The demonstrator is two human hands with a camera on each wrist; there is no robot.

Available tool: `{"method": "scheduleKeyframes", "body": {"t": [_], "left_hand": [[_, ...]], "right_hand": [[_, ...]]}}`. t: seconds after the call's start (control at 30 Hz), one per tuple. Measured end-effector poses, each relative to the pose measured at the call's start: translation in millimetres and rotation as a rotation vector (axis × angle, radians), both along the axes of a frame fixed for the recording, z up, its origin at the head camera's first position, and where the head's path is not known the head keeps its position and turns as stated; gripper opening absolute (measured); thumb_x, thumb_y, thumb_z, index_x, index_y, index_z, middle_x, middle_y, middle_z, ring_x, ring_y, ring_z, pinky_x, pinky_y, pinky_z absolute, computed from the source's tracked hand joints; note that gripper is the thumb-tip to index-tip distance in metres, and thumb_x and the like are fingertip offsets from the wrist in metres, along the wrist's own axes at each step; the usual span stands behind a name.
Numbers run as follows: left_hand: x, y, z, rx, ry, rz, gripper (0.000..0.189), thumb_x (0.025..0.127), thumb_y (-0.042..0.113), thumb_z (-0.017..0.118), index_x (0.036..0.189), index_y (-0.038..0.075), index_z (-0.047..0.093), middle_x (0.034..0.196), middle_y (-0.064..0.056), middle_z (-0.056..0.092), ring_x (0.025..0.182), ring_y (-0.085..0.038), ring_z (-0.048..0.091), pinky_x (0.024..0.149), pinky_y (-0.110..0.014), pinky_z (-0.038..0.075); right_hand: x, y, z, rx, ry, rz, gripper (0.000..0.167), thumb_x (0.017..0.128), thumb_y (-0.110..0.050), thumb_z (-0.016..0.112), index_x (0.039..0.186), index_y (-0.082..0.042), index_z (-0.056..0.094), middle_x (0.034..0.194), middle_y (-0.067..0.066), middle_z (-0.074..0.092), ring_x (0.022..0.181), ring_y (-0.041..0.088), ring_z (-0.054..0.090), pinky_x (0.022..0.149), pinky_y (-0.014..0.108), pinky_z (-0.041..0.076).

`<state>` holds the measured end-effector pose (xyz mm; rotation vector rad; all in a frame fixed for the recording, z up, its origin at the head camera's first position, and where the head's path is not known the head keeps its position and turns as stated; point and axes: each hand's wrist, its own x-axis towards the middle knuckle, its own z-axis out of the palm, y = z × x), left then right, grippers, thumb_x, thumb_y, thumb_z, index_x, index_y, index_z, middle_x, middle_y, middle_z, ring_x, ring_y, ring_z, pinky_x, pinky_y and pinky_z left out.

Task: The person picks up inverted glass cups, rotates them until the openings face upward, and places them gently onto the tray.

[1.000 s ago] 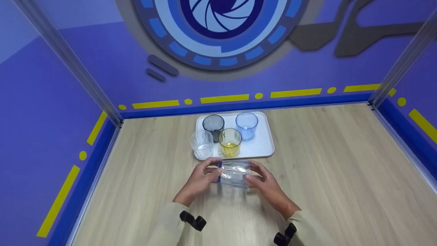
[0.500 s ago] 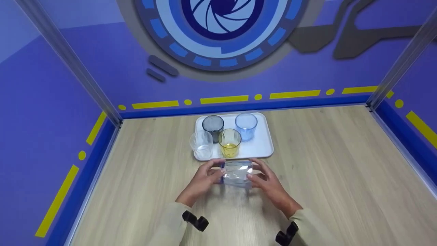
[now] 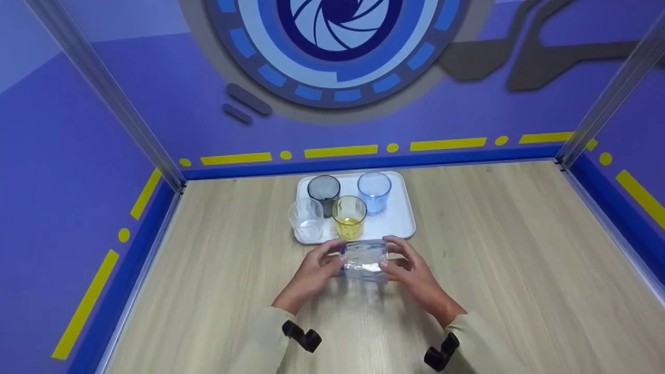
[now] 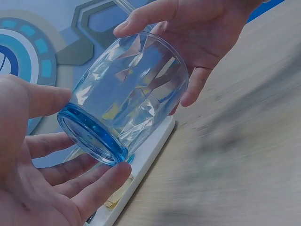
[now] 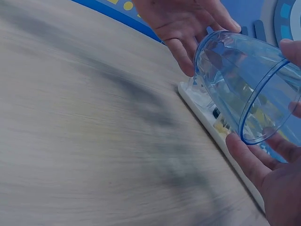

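Note:
A clear tumbler with a pale blue tint lies sideways in the air between both hands, over the table just in front of the tray. My left hand grips its thick blue base with thumb and fingers, as the left wrist view shows on the glass. At the other end, my right hand holds the rim, thumb on the near side and fingers beyond. In the right wrist view the open mouth of the tumbler faces the right palm. Faceted walls catch the light.
Behind the hands, a white tray bears a smoky grey tumbler, a blue tumbler, a colourless tumbler and a yellow tumbler. The wooden table is bounded by purple-blue panels at the back and sides.
Both hands have drifted slightly right with the tumbler, and the bright reflection on its wall has shifted lower. The tumblers on the tray stay put.

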<state>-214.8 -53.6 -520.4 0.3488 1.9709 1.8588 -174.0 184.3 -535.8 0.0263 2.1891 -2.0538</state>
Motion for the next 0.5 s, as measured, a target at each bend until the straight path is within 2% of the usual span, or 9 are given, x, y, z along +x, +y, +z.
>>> {"method": "scheduleKeyframes", "body": {"t": [0.23,0.5], "left_hand": [[0.4,3.0,4.2,-0.051,0.004,0.003,0.053,0.096,0.033,0.059,0.143,0.012,0.045,0.141,-0.015,0.050,0.126,-0.026,0.054,0.092,-0.034,0.053],[0.3,2.1,5.2,-0.049,0.009,-0.005,0.051,0.097,0.029,0.057,0.143,0.011,0.044,0.146,-0.012,0.046,0.129,-0.027,0.050,0.095,-0.039,0.052]], "right_hand": [[-0.7,2.8,5.0,0.015,0.021,-0.006,0.054,0.090,-0.027,0.069,0.138,-0.028,0.045,0.132,0.008,0.051,0.113,0.027,0.057,0.086,0.036,0.055],[-0.7,8.5,11.6,0.027,0.036,-0.019,0.052,0.089,-0.024,0.069,0.136,-0.028,0.047,0.131,0.008,0.051,0.113,0.028,0.056,0.085,0.034,0.052]]}}
